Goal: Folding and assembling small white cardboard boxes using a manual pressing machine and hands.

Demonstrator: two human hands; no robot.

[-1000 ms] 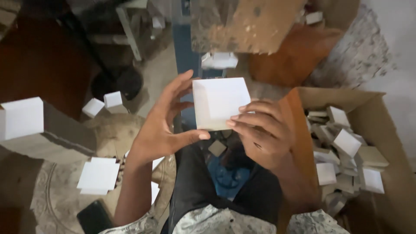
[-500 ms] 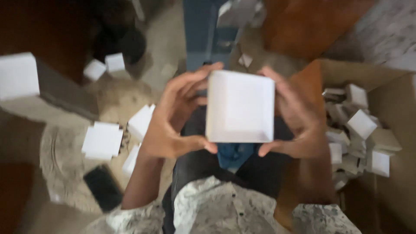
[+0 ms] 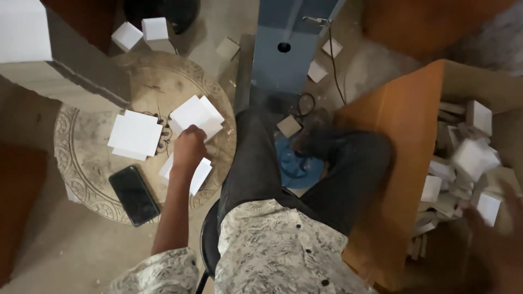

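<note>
Resting curled on white card pieces (image 3: 197,117), left hand (image 3: 188,147) grip; right hand (image 3: 498,239) blurred, grip unclear

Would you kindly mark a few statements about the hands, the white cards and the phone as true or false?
1. The left hand rests on white cards on the round table. True.
2. A black phone lies on that table. True.
3. The cardboard box on the right holds only black phones. False: it holds small white boxes.
4. The right hand grips the phone. False: it is blurred, over the cardboard box.
</note>
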